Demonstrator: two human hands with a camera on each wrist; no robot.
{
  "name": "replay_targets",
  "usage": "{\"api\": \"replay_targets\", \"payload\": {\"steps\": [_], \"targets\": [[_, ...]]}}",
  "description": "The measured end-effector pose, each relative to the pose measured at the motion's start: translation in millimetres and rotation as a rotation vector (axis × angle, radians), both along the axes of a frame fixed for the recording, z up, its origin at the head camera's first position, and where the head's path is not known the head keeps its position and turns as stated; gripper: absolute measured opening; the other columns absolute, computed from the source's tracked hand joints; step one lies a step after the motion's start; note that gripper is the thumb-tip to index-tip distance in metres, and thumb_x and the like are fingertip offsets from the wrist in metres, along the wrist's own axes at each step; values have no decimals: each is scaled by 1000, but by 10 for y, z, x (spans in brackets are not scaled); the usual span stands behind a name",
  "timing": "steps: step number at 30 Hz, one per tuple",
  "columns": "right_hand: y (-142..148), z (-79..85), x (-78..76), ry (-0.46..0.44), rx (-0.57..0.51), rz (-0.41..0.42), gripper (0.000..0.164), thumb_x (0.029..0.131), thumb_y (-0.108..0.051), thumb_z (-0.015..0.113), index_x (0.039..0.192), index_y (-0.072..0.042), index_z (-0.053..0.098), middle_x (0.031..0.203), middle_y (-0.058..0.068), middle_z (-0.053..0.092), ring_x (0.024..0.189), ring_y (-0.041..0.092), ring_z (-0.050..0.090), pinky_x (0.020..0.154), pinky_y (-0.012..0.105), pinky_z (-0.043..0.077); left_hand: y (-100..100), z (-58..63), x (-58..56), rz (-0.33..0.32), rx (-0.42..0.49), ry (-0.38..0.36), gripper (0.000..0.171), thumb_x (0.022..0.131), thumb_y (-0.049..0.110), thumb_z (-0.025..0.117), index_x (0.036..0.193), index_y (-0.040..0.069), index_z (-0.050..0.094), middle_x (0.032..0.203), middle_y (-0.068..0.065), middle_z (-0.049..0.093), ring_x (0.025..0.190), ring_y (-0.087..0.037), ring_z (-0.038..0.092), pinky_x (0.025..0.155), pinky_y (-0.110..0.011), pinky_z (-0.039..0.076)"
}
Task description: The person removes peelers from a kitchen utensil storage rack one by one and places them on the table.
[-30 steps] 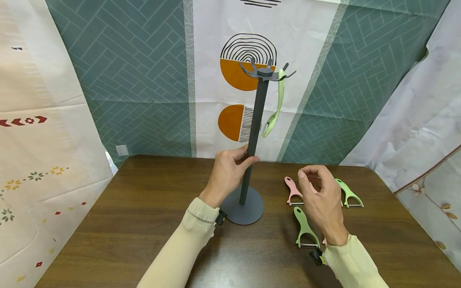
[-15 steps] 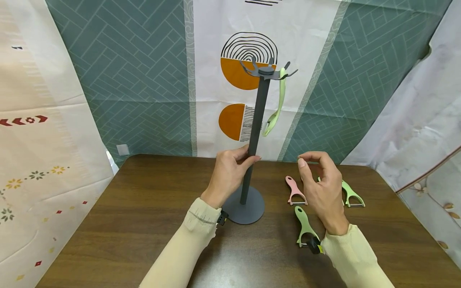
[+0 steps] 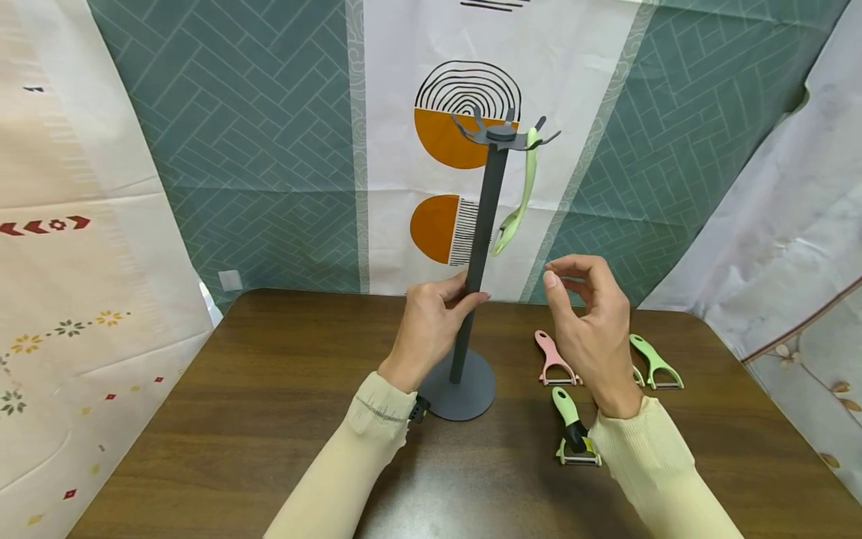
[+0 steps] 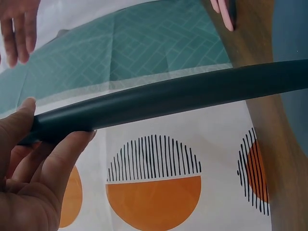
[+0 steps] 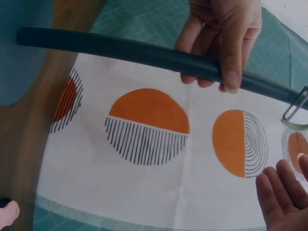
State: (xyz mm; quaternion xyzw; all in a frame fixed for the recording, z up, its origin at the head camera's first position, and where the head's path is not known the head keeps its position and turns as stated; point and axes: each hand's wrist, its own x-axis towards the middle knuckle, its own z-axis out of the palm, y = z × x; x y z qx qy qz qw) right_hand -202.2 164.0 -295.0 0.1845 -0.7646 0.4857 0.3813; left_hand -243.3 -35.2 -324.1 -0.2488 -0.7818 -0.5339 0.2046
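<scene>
My left hand (image 3: 426, 326) grips the dark grey pole (image 3: 481, 232) of a hook stand between thumb and fingers; the left wrist view shows fingers (image 4: 57, 163) around it. The stand's round base (image 3: 465, 395) rests on the table. From one of the hooks (image 3: 501, 135) at the top hangs a light green peeler (image 3: 527, 191), its head downward. Right of the pole, my right hand (image 3: 592, 329) is raised above the table with loosely curved fingers. Nothing shows between them; in the right wrist view the fingers (image 5: 274, 192) stand apart from the hanging peeler (image 5: 294, 115).
On the wooden table (image 3: 269, 419) lie a pink peeler (image 3: 554, 361), a green peeler (image 3: 564, 404) nearer me, and another green peeler (image 3: 655, 361) at the right. Part of one more shows beside my right wrist. Patterned cloth (image 3: 269, 187) hangs behind the table.
My right hand has risen from over the peelers and shifted slightly left toward the stand. The left hand stays on the pole, and the green peeler still hangs from its hook.
</scene>
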Motion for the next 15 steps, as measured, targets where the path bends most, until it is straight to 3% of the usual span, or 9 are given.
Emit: {"api": "replay_targets", "payload": {"steps": [7, 12, 15], "targets": [[-35, 105, -29, 21, -19, 20, 21, 100, -10, 63, 118, 1, 64, 111, -1, 65, 107, 7, 65, 97, 20, 50, 13, -2, 12, -4, -7, 0, 14, 93, 24, 75, 100, 12, 78, 84, 2, 77, 68, -9, 61, 58, -21, 50], [-67, 157, -46, 22, -34, 48, 24, 100, -10, 63, 120, 1, 63, 113, 5, 66, 109, 9, 65, 98, 21, 50, 6, -8, 18, 5, -12, -8, 15, 94, 26, 75, 100, 13, 77, 83, 3, 76, 67, -9, 61, 56, -22, 49], [-85, 187, -66, 23, -40, 69, 25, 100, -10, 63, 122, 1, 61, 115, 2, 65, 111, 10, 64, 100, 22, 50, 0, -11, 20, 13, -13, 2, 14, 94, 26, 75, 99, 14, 77, 82, 3, 75, 65, -9, 59, 55, -21, 47]]}}
